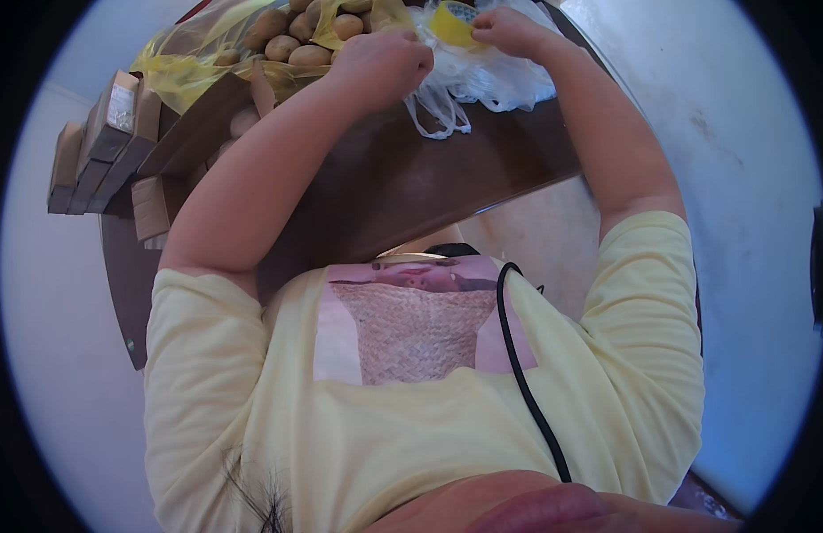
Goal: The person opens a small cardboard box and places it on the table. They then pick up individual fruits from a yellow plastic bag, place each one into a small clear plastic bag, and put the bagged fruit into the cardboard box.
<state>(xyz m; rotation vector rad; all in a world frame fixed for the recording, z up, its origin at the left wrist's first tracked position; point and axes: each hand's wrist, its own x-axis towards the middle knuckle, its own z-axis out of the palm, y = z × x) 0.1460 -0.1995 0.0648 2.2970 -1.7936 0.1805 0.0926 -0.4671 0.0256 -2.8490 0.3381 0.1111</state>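
My right hand (511, 32) grips the edge of a roll of yellow adhesive tape (451, 25) with thumb and fingers. The roll is over thin white plastic bags (498, 83). My left hand (388, 63) has its fingers curled in, close to the edge of a yellow plastic bag (171, 63); whether anything is pinched in it is hidden. Several potatoes (283, 48) lie in and on the yellow bag, beyond my left hand. Under my left forearm stands an open cardboard box (191, 130) with round pale items (243, 122) in it, partly hidden by the arm.
Several narrow cardboard boxes (95, 146) are stacked at the left of the dark brown table (384, 166). The table's near edge (518, 198) runs just before my body. A black cable (518, 360) hangs over my shirt. Pale floor (551, 233) shows below the table.
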